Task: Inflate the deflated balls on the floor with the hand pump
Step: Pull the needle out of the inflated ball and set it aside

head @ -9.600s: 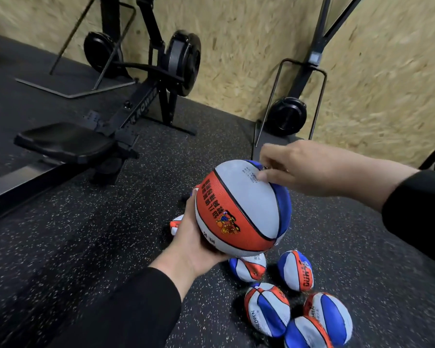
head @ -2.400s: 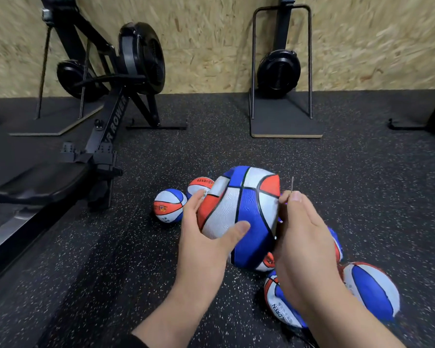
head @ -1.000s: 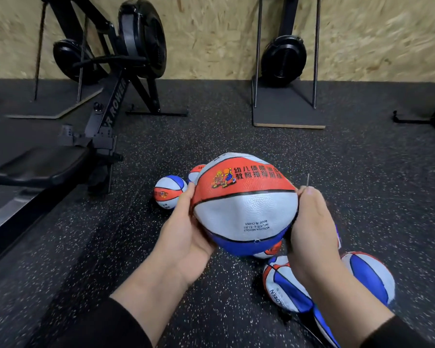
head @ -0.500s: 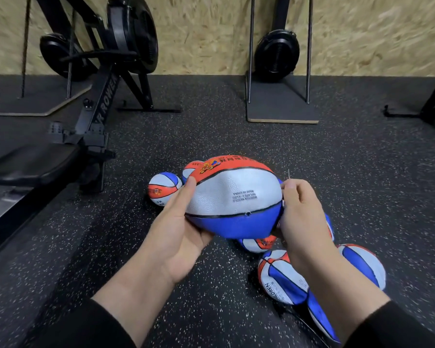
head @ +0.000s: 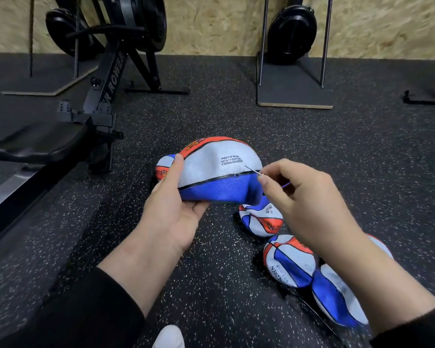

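Note:
A deflated red, white and blue ball (head: pixel 219 172) is squashed flat and held above the floor. My left hand (head: pixel 172 212) grips it from below and at its left side, thumb up on the white panel. My right hand (head: pixel 301 202) pinches a thin metal pump needle (head: pixel 253 170) between thumb and forefinger. The needle's tip lies over the white panel, just right of the small valve hole (head: pixel 236 175) on the black seam. The hand pump itself is not in view.
Several small deflated balls lie on the black speckled floor: one (head: pixel 260 219) under the held ball, two (head: pixel 289 262) (head: pixel 337 295) beneath my right forearm, one (head: pixel 163 165) behind my left thumb. A rowing machine (head: pixel 60 136) stands to the left. Another machine (head: pixel 290 33) stands by the wall.
My left hand has turned the ball so the seam with the valve faces up. My right hand has left the ball's side and brought the needle over toward the valve.

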The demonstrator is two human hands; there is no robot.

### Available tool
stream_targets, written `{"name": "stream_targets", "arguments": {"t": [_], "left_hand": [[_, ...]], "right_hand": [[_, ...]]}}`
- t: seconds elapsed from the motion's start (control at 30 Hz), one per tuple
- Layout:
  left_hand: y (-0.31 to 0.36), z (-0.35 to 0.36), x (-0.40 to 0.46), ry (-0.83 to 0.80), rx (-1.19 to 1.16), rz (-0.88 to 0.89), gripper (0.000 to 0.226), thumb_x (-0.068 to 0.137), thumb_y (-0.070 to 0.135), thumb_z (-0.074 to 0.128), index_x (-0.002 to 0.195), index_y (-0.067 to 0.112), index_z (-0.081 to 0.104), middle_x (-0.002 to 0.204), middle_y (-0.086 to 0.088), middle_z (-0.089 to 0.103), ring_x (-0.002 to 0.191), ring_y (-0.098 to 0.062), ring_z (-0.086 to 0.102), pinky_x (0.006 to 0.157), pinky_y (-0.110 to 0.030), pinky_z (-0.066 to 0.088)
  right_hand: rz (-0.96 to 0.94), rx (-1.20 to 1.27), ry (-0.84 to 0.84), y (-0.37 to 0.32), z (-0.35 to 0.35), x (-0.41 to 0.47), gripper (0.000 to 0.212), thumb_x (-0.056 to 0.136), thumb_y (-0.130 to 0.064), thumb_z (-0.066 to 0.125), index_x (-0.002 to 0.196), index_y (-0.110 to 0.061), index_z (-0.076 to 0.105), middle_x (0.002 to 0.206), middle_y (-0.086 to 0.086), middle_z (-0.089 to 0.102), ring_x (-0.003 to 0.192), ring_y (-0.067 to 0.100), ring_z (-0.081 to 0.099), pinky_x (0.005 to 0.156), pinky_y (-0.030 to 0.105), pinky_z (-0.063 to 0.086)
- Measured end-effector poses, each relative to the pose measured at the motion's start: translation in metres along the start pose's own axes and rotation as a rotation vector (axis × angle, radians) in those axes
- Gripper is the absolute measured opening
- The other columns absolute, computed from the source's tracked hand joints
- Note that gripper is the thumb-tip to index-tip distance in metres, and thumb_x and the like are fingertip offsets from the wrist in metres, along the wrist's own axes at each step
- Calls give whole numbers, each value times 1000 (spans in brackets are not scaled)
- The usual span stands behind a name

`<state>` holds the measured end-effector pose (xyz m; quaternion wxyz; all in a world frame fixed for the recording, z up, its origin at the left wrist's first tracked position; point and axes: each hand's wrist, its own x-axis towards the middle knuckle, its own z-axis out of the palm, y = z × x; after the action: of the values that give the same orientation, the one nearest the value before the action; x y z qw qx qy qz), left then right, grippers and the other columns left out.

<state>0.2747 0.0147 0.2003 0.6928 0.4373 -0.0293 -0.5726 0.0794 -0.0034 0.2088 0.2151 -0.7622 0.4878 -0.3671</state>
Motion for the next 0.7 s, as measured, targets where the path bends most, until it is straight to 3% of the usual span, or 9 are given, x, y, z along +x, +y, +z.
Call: {"name": "stream_targets", "arguments": {"t": [0.13,0.23,0.47,0.57,0.7], "left_hand": [[1,0,0,-7,10,14,40,95,34,73,130,15,67,109,-5,80,92,-21,79,67,-39,65],[0,-1,-1,-10,30,21,40,95,34,72,130,15,67,109,-6,80,92,-22,79,69,-41,66],[-1,-2,-1,-4,55,15,42,95,33,73,132,15,66,112,-6,79,95,-21,78,71,-40,66],[-1,-3,-1,-9,58,14,43,95,34,73,132,15,66,113,-6,79,96,-23,78,76,-44,66],[-1,-5,0,-26,103,50,36,97,34,70,128,16,68,113,-5,79,100,-21,77,71,-40,65]], "right_hand": [[-36,-49,-87,-5,4,-3,34,97,-38,41,81,-13,58,60,-7,45,62,10,42,56,25,33],[-25,-58,-137,-9,6,-3,40,96,-43,33,81,-10,53,58,-4,40,60,15,36,61,36,35],[-7,-125,-150,-11,9,-2,37,99,-42,33,68,-23,34,58,-5,35,56,14,35,55,25,29],[-1,-155,-165,-10,10,-1,37,96,-45,31,67,-22,34,56,-5,33,54,14,32,53,26,28],[29,-208,-215,-13,8,0,39,99,-42,34,66,-21,32,55,-4,33,51,14,30,55,35,27]]}}
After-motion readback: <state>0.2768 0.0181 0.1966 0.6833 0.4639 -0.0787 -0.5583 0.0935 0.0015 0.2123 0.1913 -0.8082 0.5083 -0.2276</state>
